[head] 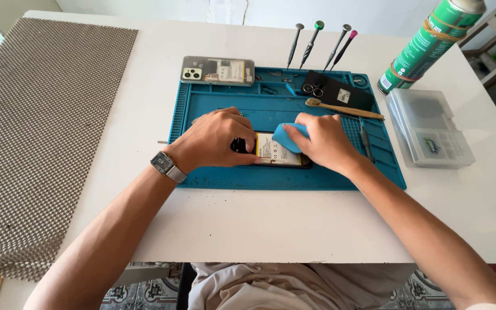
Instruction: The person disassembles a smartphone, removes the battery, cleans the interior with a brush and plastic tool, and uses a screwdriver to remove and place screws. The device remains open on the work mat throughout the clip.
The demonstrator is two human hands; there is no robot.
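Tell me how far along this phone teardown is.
Done: the black back cover lies off at the rear of the blue mat, and the open phone shows its battery. In hand: the left hand steadies the phone while the right hand works a blue pry tool at the battery. Left: the battery sits in place.

i see white rectangular table [294, 229]: blue silicone work mat [225, 181], grey woven mesh mat [35, 132], green spray can [429, 43], clear plastic box [431, 129] directly on it.
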